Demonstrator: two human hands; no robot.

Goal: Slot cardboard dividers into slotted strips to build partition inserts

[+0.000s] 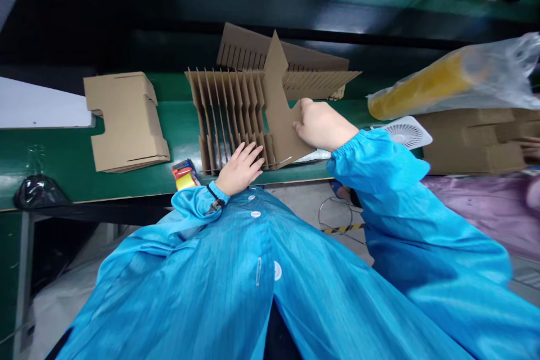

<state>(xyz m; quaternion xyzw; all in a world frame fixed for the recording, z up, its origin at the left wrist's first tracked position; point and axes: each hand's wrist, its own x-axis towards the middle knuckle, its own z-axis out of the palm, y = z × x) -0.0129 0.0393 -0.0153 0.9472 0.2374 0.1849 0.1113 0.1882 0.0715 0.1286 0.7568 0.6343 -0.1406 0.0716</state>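
Note:
My right hand (319,124) grips the edge of a notched cardboard divider (279,102) that stands tilted at the right end of a slotted cardboard partition (228,107). Fingers apart, my left hand (241,170) rests on the partition's near edge. Several upright dividers stand in a row across it, left of the one I hold. Behind them, a slotted cardboard strip (314,83) runs out to the right, and another slotted sheet (248,48) leans at the back. How the held divider meets the slots is hidden.
A stack of notched cardboard pieces (126,124) lies left, with tape rolls (184,174) near the bench edge. To the right are a small white fan (407,133), a plastic-wrapped yellow roll (430,81) and more cardboard (468,140) beside another person's pink sleeve (485,208).

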